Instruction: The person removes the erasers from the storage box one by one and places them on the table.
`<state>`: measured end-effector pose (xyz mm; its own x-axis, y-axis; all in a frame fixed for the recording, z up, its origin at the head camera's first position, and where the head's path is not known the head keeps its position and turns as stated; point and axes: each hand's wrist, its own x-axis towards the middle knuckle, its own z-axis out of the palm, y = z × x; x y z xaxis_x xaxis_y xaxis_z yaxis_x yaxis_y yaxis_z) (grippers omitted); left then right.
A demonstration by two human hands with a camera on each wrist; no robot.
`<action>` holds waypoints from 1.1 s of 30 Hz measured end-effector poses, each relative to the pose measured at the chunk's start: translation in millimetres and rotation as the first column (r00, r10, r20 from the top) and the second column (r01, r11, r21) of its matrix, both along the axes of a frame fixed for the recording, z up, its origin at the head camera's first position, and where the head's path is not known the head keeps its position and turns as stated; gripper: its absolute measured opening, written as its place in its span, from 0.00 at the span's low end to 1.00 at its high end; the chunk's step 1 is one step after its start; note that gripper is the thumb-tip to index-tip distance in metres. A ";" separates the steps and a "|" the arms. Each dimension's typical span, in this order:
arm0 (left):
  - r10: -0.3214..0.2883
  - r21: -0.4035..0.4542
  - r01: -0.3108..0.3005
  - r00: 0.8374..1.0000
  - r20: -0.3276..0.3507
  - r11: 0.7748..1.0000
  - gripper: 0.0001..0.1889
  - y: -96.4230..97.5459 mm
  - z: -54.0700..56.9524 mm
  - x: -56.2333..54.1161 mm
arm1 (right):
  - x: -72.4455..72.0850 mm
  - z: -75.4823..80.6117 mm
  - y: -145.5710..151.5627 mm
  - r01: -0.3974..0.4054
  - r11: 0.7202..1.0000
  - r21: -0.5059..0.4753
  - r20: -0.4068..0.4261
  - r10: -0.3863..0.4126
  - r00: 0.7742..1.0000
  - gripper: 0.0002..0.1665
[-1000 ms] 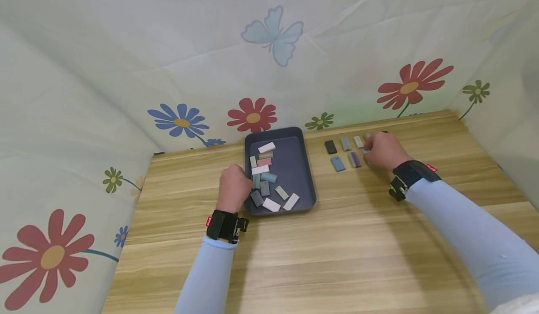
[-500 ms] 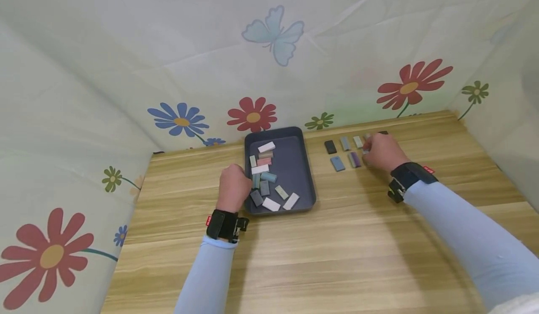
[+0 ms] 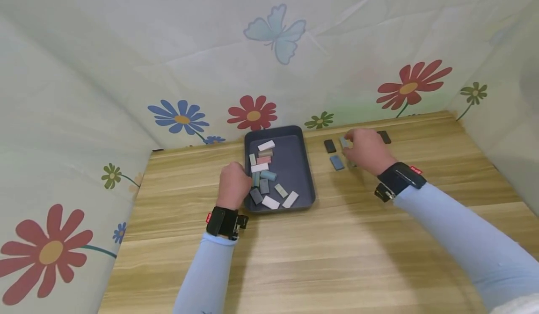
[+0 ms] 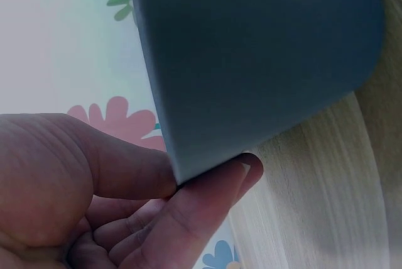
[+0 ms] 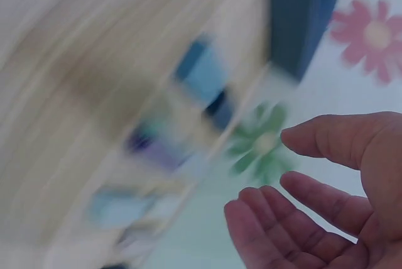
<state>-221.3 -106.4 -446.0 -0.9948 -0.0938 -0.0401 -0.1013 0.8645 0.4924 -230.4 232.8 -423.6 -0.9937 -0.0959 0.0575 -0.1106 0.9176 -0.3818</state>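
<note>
In the head view my left hand point(image 3: 234, 186) is at the left wall of a dark grey tray point(image 3: 311, 183). The left wrist view shows its thumb and forefinger pinching the tray's edge point(image 4: 164, 118). Several small eraser-like blocks lie in the tray, among them a pink one point(image 3: 264, 160) and a blue cylinder point(image 3: 268, 175). My right hand point(image 3: 368, 151) hovers over rows of similar blocks on the table and covers some of them. In the right wrist view its thumb and fingers are apart with nothing between them. A black block point(image 3: 330, 146) and a blue block point(image 3: 337, 162) lie left of it.
Another dark block point(image 3: 384, 136) lies right of my right hand. The wooden table point(image 3: 294, 258) meets a white flower-printed backdrop point(image 3: 202, 38) just behind the tray and the rows. The blocks are blurred in the right wrist view.
My right hand has moved left along the rows, uncovering the dark block on the right and covering blocks further left. The left hand has stayed at the tray's edge.
</note>
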 end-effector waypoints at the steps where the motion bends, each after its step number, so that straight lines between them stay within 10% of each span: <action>1: 0.000 0.001 0.000 1.000 -0.002 1.000 0.12 -0.2 0.2 -0.3 | 1.4 2.7 -10.0 -0.014 1.000 -0.007 -0.010 0.014 1.000 0.22; 15: -0.014 0.003 0.014 1.000 -0.014 1.000 0.10 -1.1 -3.0 -3.2 | 25.3 -3.0 -149.4 -0.286 0.955 -0.084 0.094 0.293 0.952 0.15; 22: -0.021 -0.009 0.021 1.000 -0.023 1.000 0.12 -0.5 -5.3 -0.7 | 28.7 -18.5 -167.9 -0.308 0.951 -0.011 0.221 0.303 0.927 0.10; 33: 0.004 -0.007 -0.004 1.000 -0.014 1.000 0.08 -0.6 -0.3 0.7 | 28.2 -24.0 -171.5 -0.335 0.938 0.091 0.186 0.314 0.931 0.09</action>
<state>-220.6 -107.0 -446.3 -0.9949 -0.0978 -0.0258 -0.0979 0.8676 0.4875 -202.3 61.2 -447.6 -0.9013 -0.4108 -0.1372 -0.3547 0.8820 -0.3103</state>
